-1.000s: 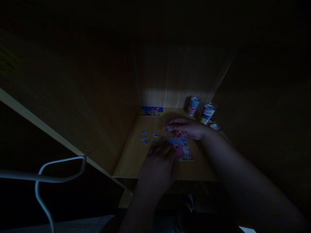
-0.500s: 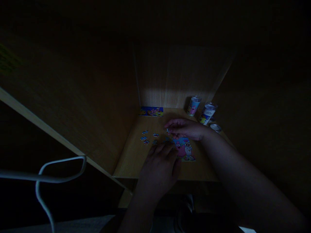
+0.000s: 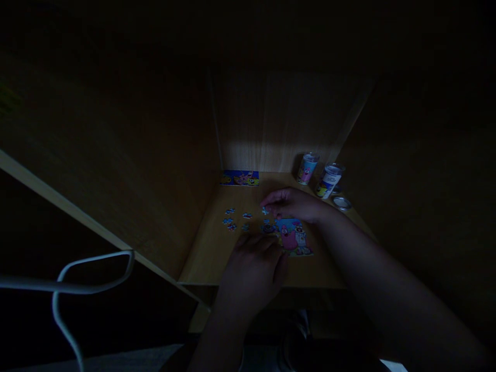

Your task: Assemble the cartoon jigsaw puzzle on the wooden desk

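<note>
A partly joined cartoon puzzle (image 3: 293, 236) in blue and pink lies on the lit part of a wooden desk (image 3: 217, 253). My right hand (image 3: 292, 203) reaches over its far edge and pinches a small blue puzzle piece (image 3: 265, 210) at the fingertips. My left hand (image 3: 251, 268) rests palm down just left of the puzzle, fingers stretched toward its left edge, holding nothing that I can make out. Several loose pieces (image 3: 234, 219) lie scattered to the left of both hands.
A picture card (image 3: 239, 178) lies flat by the back wall. Two small printed tins (image 3: 307, 168) (image 3: 329, 180) stand at the back right, with a round lid (image 3: 342, 203) beside them. Dark wooden panels close in on both sides. A white chair frame (image 3: 93, 274) curves at lower left.
My left hand has drawn back slightly toward me, uncovering more of the puzzle's left side. My right hand has shifted a little left and lower with the piece.
</note>
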Available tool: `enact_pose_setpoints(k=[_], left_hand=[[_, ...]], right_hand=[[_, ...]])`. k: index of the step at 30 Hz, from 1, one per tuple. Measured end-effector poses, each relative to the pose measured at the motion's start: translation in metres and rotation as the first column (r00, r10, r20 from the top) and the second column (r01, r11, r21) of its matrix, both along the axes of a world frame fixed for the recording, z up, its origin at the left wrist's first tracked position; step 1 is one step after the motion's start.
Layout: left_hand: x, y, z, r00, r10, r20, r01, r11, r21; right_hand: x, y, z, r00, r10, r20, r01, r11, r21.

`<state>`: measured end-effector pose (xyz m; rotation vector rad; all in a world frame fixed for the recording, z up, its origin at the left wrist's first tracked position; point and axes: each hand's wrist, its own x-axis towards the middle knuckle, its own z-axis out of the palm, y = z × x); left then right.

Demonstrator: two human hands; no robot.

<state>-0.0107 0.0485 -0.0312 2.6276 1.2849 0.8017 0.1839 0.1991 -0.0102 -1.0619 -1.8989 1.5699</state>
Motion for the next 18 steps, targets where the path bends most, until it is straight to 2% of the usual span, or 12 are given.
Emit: enact_pose_setpoints(k=[5,12,18], left_hand=[[0.001,-0.002,-0.002,1.000,-0.015,0.024,0.015,1.000,0.018],[0.013,-0.004,-0.006,0.998,-0.011,0.060,0.006,0.996,0.086],[0.015,-0.005,-0.007,0.998,-0.015,0.062,0.008,0.994,0.108]], right_hand=[[-0.001,0.001,-0.002,0.998,0.009,0.067,-0.014,0.997,0.075],[-0.002,0.005,-0.007,0.990,0.093,0.106,-0.113,0.972,0.207],[-0.004,0.003,-0.008,0.990,0.107,0.093,-0.123,0.974,0.192]])
